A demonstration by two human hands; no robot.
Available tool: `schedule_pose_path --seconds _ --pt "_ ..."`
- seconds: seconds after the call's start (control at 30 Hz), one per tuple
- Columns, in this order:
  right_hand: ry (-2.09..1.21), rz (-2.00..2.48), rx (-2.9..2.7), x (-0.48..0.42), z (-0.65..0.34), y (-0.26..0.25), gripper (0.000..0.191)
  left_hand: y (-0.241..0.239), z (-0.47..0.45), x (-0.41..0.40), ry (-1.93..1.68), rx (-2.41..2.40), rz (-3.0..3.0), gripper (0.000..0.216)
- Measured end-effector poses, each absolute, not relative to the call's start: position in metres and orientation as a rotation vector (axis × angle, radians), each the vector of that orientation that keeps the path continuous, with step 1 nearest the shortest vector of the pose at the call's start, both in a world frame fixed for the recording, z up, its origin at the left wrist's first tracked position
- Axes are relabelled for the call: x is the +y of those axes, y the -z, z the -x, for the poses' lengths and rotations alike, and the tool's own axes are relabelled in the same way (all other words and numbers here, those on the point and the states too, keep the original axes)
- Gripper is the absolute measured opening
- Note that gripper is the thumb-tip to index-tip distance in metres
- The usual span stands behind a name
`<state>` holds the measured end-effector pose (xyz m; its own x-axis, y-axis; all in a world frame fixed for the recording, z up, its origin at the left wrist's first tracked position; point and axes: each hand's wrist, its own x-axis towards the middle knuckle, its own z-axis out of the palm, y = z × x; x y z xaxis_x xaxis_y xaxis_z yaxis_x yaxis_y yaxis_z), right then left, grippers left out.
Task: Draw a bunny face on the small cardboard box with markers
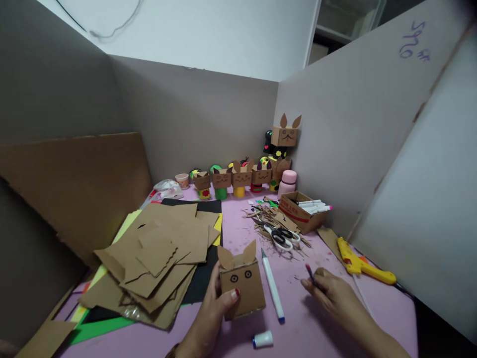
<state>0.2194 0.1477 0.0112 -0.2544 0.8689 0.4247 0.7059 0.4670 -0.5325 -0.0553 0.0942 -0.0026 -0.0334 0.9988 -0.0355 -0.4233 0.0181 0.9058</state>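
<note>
My left hand (pixel 214 308) grips a small cardboard box head (pixel 244 293) from its left side, thumb across the front. Two pointed cardboard ears stand on top of the box, and two ringed eyes are drawn on its face. To the right of the box lies a white marker (pixel 273 286), uncapped, its dark tip pointing away from me. A white cap (pixel 263 339) with a blue rim rests near the front. My right hand (pixel 330 291) is closed over the table, pinching a thin dark stick-like thing (pixel 311 275) with a reddish end; its kind is unclear.
Cardboard pieces (pixel 160 248) are piled at left on coloured sheets. Scissors (pixel 279 236) lie among scraps beside a marker box (pixel 303 214). A yellow glue gun (pixel 363 263) sits at right. Several cardboard-headed figures (pixel 242 178) and a pink bottle (pixel 287 183) stand behind.
</note>
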Motion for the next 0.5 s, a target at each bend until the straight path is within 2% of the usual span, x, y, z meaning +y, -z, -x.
schedule_pose_path --seconds 0.23,0.3,0.4,0.5 --pt "-0.736 0.817 -1.495 0.127 -0.172 -0.048 0.045 -0.004 0.053 0.092 -1.362 0.835 -0.81 0.084" --pt "-0.858 0.639 -1.369 0.12 -0.154 -0.049 0.034 -0.004 0.052 0.091 -1.352 0.818 -0.783 0.083" --pt "-1.083 0.671 -1.279 0.11 -0.134 -0.044 0.03 -0.003 0.049 0.09 -1.343 0.811 -0.745 0.083" --pt "-1.172 0.758 -1.259 0.104 -0.126 -0.038 0.028 -0.006 0.045 0.088 -1.305 0.804 -0.728 0.083"
